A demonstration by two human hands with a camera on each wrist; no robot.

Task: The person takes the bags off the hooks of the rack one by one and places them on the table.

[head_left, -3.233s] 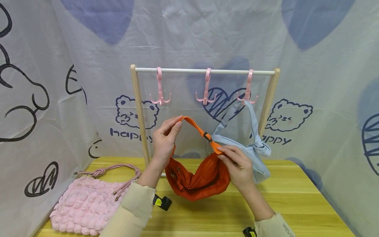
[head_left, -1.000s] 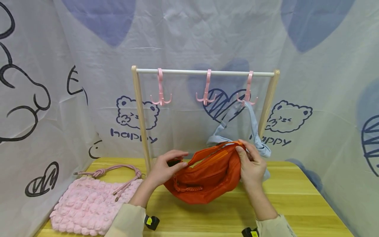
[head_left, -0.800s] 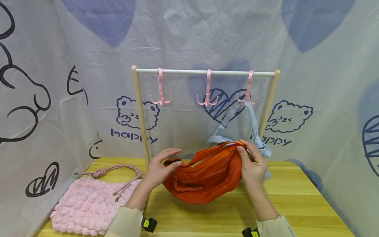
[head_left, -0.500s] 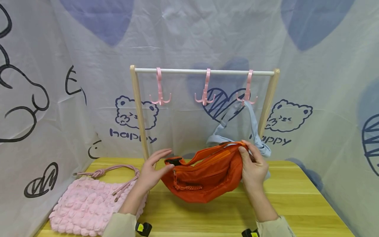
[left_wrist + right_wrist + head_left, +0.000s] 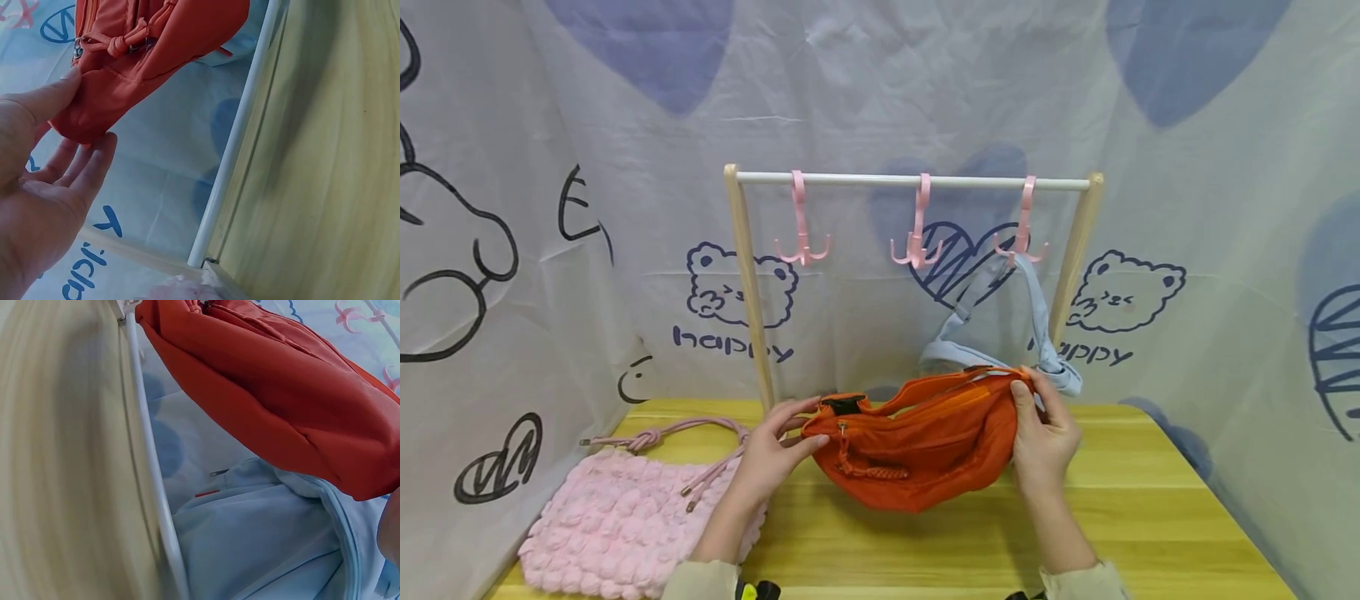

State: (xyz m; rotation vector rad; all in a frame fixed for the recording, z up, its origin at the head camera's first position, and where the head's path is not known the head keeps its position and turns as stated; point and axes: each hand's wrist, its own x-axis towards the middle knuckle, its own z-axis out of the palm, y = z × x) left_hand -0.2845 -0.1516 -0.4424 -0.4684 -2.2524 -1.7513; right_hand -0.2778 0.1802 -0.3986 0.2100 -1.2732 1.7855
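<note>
currently, your hands point(image 5: 767, 458) point(image 5: 1047, 442) grip red bag point(image 5: 917, 471), unhung; blue bag point(image 5: 262, 531) hangs at red's one o'clock; pink bag point(image 5: 632, 521) lies unhung, nine.

Pale cream sleeves end short of the wrists, the left sleeve point(image 5: 702, 581) and the right sleeve point(image 5: 1084, 582) alike, leaving the left hand point(image 5: 767, 458) and right hand point(image 5: 1045, 443) bare. A rounded black device point(image 5: 767, 591) with a bright yellow patch point(image 5: 748, 592) shows beside the left cuff. By the right one, a black piece point(image 5: 1017, 596) is mostly cut off.
</note>
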